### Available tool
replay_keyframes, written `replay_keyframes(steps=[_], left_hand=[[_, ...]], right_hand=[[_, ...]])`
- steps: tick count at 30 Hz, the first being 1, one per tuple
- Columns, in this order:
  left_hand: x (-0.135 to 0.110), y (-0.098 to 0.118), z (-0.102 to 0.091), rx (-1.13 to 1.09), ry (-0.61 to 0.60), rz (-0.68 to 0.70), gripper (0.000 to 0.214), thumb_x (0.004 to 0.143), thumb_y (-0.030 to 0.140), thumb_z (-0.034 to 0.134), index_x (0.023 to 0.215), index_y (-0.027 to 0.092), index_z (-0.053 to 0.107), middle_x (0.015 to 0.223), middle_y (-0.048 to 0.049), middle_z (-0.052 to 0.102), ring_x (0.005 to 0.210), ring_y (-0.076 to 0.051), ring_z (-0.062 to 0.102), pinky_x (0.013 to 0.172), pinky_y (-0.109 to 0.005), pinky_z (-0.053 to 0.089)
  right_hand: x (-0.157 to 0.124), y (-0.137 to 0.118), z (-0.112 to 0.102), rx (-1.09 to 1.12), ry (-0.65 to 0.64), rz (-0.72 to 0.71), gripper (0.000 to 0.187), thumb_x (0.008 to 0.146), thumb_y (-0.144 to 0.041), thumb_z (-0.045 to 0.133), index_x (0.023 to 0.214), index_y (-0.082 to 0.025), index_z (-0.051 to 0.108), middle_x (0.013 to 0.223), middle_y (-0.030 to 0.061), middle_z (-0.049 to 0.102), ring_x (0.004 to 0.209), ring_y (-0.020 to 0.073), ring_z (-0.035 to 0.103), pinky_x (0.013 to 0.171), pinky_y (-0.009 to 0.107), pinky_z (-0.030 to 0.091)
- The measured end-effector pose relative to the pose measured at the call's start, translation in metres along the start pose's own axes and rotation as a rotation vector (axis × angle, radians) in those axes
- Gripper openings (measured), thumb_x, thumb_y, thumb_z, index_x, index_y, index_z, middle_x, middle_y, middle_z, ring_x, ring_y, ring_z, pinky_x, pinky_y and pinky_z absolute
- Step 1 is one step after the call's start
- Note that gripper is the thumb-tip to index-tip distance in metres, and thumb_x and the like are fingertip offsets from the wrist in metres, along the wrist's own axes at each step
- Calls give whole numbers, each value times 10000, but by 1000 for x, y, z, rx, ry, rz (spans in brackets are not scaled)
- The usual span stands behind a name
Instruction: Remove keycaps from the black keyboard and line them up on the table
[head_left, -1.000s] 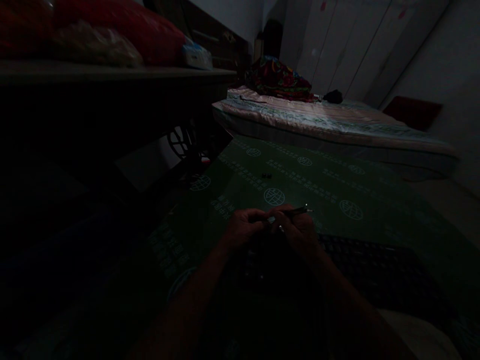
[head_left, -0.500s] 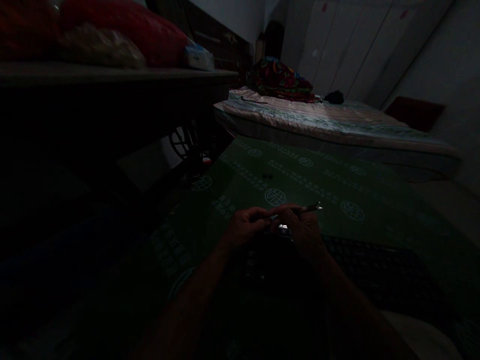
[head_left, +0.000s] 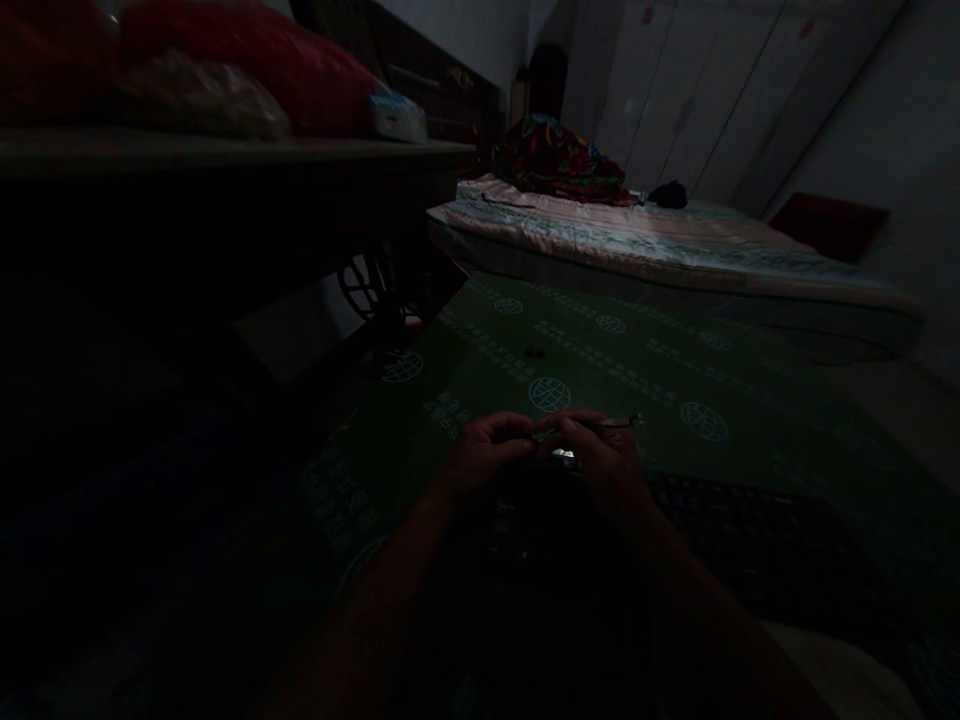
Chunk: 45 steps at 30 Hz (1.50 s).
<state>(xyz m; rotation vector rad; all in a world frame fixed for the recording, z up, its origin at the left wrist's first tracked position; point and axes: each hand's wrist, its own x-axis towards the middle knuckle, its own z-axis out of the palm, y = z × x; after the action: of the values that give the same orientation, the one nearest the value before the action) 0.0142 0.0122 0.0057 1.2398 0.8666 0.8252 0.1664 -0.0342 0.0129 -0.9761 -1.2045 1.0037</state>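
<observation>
The room is dark and detail is faint. My right hand [head_left: 604,460] is closed around a slim pale tool [head_left: 616,423] with a small forked tip that points right. Close beside it, my left hand [head_left: 487,450] has thumb and fingers pinched together near the tool's other end. What lies in that pinch is too small and dark to make out. Both hands are above a black keyboard [head_left: 757,535], whose left part lies in shadow beneath them. A bright glint [head_left: 564,454] shows just under the right fingers.
A green printed board [head_left: 630,370] carries the keyboard and small dark pieces [head_left: 534,353] beyond my hands. A pale cloth-like thing [head_left: 840,665] lies at lower right. At left stands a table [head_left: 337,150] with a red bag [head_left: 255,60]; a bed [head_left: 675,250] is behind.
The tool has turned slightly in my right hand, and its forked tip sits a little lower. My hands have otherwise barely moved.
</observation>
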Motion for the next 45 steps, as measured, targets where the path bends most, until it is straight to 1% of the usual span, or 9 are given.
replay_keyframes(steps=[7,12,19,22,25,28,34,40,45], left_hand=[[2,-1,-5,-24,-64,-43,204,596,163,663,799,173,651,725,18,656,642,-125,585,649,-250,430],[3,-3,-6,-34,-56,-38,222,628,186,648,850,178,658,780,4,669,689,-137,592,671,-256,425],[4,-2,-6,-92,-62,-102,441,636,209,665,1064,175,563,746,-17,675,621,-133,597,603,-243,420],[5,-2,-8,-125,-37,-84,365,631,234,672,966,150,551,773,-47,683,628,-145,609,595,-248,430],[5,-1,-9,-108,10,-74,288,627,273,677,839,146,528,773,-62,688,587,-138,602,557,-239,428],[2,3,-9,-114,21,-75,268,636,297,668,806,145,529,757,-61,689,541,-122,586,524,-223,417],[-6,10,-8,-166,19,-77,237,616,279,682,782,142,584,696,-29,676,561,-127,592,556,-232,432],[-5,9,-12,-162,39,-28,179,582,241,709,712,144,636,641,14,633,560,-98,564,573,-214,424],[-2,3,-17,-209,70,-23,230,534,249,740,701,137,630,611,12,626,542,-107,562,571,-226,421]], right_hand=[[2,-2,2,-29,42,-24,140,764,-276,558,765,-171,651,628,10,654,616,146,605,621,280,470],[1,-3,3,-45,72,-57,124,768,-256,550,775,-180,648,660,6,660,639,145,611,644,287,474],[3,2,2,-64,187,-37,191,769,-335,542,795,-167,628,698,21,652,633,153,614,635,297,476],[3,-4,-2,-253,240,-46,257,795,-375,495,743,-156,619,619,15,618,598,144,585,621,280,451],[3,-14,-6,-474,272,-142,258,803,-370,483,716,-165,612,641,22,601,642,147,559,634,266,429],[1,-24,-9,-586,213,-196,203,806,-330,487,746,-181,611,716,34,617,687,153,559,631,256,422],[-3,-26,0,-697,2,-147,211,802,-265,482,939,-201,629,701,17,641,554,125,547,524,227,399],[10,-20,13,-746,-173,-78,165,738,-228,555,860,-218,666,650,-22,634,547,109,535,506,201,370],[22,-21,19,-757,-212,-91,127,709,-184,564,752,-188,684,553,-27,601,474,88,480,455,189,319]])
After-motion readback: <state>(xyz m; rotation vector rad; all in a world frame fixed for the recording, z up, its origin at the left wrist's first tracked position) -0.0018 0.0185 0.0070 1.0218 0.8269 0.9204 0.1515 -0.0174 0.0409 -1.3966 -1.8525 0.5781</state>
